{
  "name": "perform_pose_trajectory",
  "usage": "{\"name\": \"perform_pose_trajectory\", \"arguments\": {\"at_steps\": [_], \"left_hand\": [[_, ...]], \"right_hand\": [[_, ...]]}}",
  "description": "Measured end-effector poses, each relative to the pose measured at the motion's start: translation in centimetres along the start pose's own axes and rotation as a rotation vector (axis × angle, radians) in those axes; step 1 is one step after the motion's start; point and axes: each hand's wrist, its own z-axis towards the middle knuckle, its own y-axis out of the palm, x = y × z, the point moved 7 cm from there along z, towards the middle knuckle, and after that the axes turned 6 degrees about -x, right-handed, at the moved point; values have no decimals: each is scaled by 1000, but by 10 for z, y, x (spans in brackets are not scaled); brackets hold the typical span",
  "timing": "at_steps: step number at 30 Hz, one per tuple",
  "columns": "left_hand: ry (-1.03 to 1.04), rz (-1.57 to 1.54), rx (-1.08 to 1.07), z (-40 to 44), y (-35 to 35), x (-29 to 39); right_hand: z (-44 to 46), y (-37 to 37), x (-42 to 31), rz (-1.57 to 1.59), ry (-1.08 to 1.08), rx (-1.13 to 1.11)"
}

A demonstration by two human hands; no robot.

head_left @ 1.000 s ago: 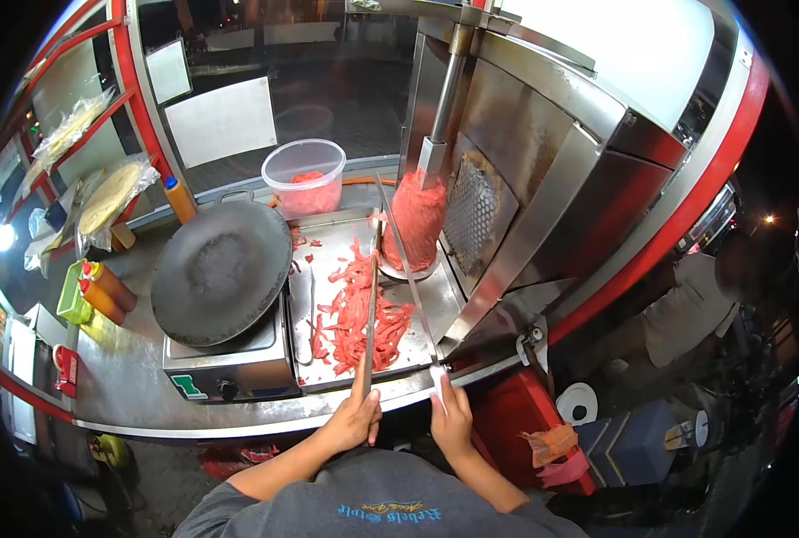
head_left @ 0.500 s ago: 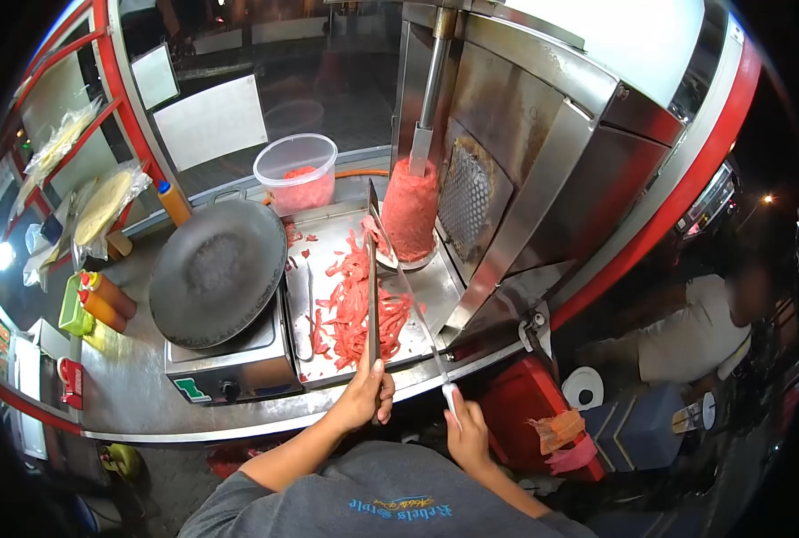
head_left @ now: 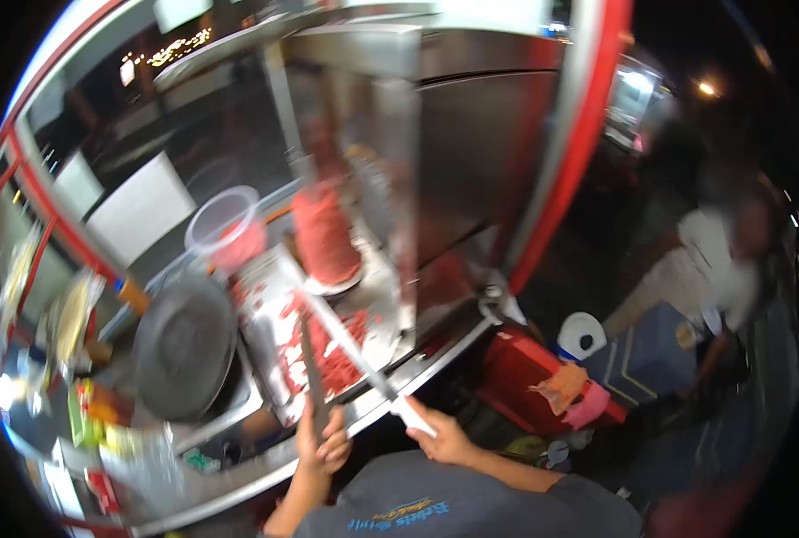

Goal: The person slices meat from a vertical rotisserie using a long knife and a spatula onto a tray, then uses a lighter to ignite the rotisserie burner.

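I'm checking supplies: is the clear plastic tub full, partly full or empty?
Partly full: red meat lies low in the clear tub, with bare see-through wall showing above it.

Left hand (head_left: 320,446): closed in a grip, raised ahead of the body; one digit is stretched forward, the others are curled inward on the side facing the right hand (head_left: 442,439).
Left forearm (head_left: 295,504): angled upward from the lower edge of view, with the upper arm cut off.
Right hand: also closed in a grip, turned toward the left, its fingers folded.
Right forearm (head_left: 511,471): held aslant across the front, bared below the sleeve.
Spacing: both hands are kept near each other, apart, at nearly equal height.
Torso (head_left: 480,507): seen from above, behind both hands.
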Motion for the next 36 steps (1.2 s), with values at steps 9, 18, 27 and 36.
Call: {"name": "perform_pose_trajectory", "arguments": {"at_steps": [9,18,27,36], "left_hand": [[-146,33,-64,-72,27,18],[-252,-27,-144,-111,56,26],[-138,-245,52,-141,46,27],[-6,21,29,-168,44,44]], "right_hand": [[30,22,-29,-175,-332,-43],[31,29,-18,-307,-215,154],[9,57,-26,-274,-294,152],[23,58,-42,-397,-309,235]]}}
